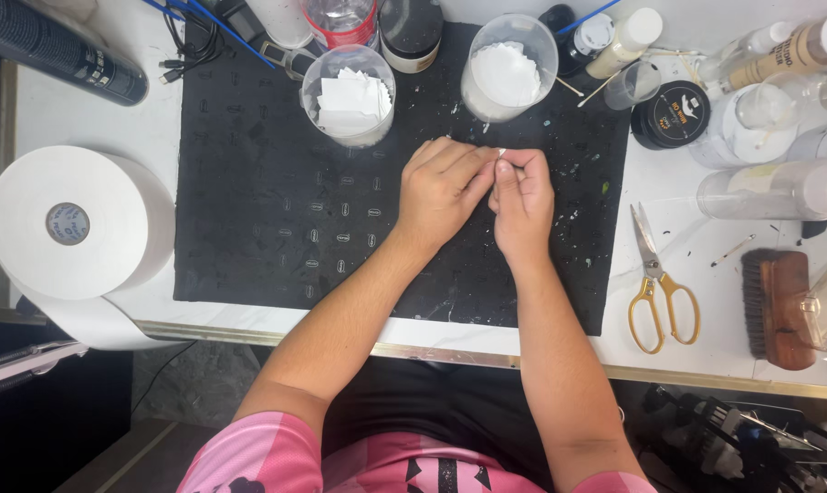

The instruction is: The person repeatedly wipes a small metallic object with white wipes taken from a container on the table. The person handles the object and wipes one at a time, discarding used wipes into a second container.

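Note:
My left hand (pixel 441 187) and my right hand (pixel 521 196) meet over the far part of a black mat (pixel 267 201). Both pinch a small white piece (pixel 501 153) between their fingertips; its shape is mostly hidden by the fingers. Just beyond the hands stand two clear plastic cups: one (pixel 348 94) holds cut white paper squares, the other (pixel 509 68) holds round white pads.
A large white paper roll (pixel 71 224) sits at the left edge. Gold-handled scissors (pixel 658 283) and a wooden brush (pixel 777 306) lie to the right. Bottles, a black jar (pixel 672 114), a dark spray can (pixel 57 50) and cables crowd the back of the white table (pixel 706 338).

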